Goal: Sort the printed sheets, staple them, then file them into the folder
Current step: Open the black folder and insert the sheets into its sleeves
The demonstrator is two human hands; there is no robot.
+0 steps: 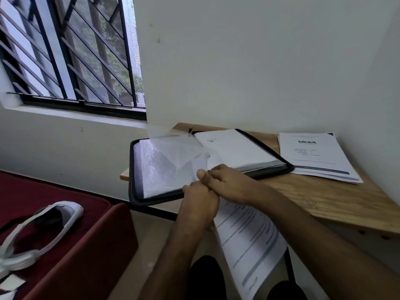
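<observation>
A black zip folder lies open on the wooden desk, its clear plastic sleeves fanned over the left half and a thick stack of filed pages on the right half. My left hand grips a set of printed sheets that hangs down off the desk's front edge toward my lap. My right hand pinches the corner of a clear sleeve at the folder's middle, right above my left hand. More printed sheets with a "blinkit" cover lie to the right of the folder.
A maroon bed to the left carries a white headset. A barred window is at the upper left, and white walls close in behind and to the right of the desk. My dark-trousered knees are under the hanging sheets.
</observation>
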